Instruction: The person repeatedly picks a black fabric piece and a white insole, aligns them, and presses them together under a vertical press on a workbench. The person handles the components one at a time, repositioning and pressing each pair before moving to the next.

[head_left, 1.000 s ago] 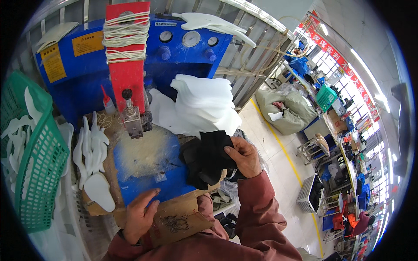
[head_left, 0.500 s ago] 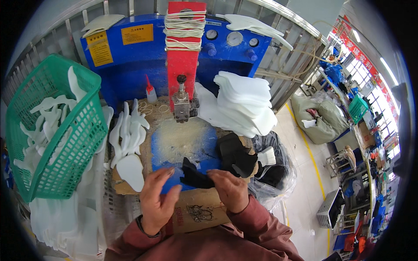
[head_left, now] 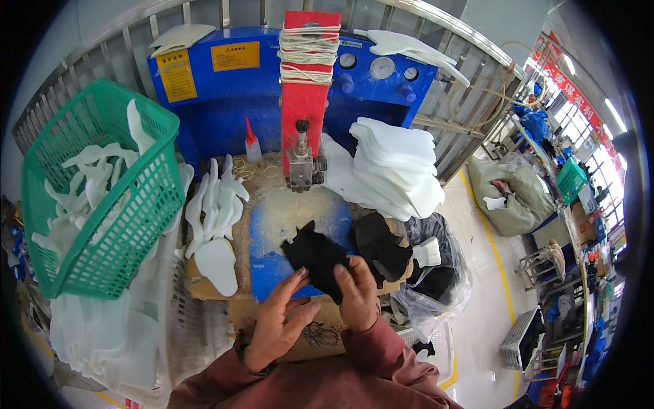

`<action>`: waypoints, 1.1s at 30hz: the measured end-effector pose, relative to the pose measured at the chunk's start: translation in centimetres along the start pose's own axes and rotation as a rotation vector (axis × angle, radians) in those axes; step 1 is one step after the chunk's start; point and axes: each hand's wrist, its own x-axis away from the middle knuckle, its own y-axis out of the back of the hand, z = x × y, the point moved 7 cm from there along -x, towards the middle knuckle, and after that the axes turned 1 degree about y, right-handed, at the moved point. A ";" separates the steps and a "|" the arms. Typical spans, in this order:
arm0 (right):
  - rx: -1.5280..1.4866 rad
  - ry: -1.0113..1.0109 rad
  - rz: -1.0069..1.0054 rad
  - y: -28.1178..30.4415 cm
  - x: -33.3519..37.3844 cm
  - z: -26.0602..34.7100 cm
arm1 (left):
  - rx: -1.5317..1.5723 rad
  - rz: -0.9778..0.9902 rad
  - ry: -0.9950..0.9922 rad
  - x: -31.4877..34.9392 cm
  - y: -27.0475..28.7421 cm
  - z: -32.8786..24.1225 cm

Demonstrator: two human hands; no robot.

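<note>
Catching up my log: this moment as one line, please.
right hand: holds black piece | left hand: at its edge, grip unclear | piece: over blue board | black stack: board's right side

A bulging khaki sack (head_left: pixel 521 204) rests on the tiled floor (head_left: pixel 485 307) beside a yellow line (head_left: pixel 492 252); a red banner (head_left: pixel 571 87) hangs farther back.

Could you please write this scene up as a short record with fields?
Right hand: pinching a black piece
Left hand: thumb and fingers apart, fingertips at the piece's edge; contact unclear
Below the piece: blue board, partly covered in pale powder
Right side: black pile, white stack
Left side: green basket holding white pieces
</note>
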 end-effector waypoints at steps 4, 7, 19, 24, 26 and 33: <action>0.400 0.492 0.164 -4.2 2.0 1.6 | 0.150 -0.023 0.119 -0.3 0.3 1.4; 0.466 0.625 0.223 -6.1 2.9 0.8 | 0.305 -0.133 0.214 -0.1 1.9 3.3; -0.176 -0.183 0.314 -3.1 2.2 -7.3 | -0.366 -0.015 0.230 -0.8 3.3 2.2; -0.092 -0.143 0.485 -0.7 1.7 -6.2 | -0.579 0.154 0.362 -1.7 3.0 3.1; -0.169 -0.147 0.489 -0.5 1.5 -6.1 | -0.656 0.182 0.371 -2.0 2.7 2.8; -0.796 -0.223 0.493 -1.4 0.2 -7.9 | -0.891 0.462 0.070 -1.9 -4.4 0.1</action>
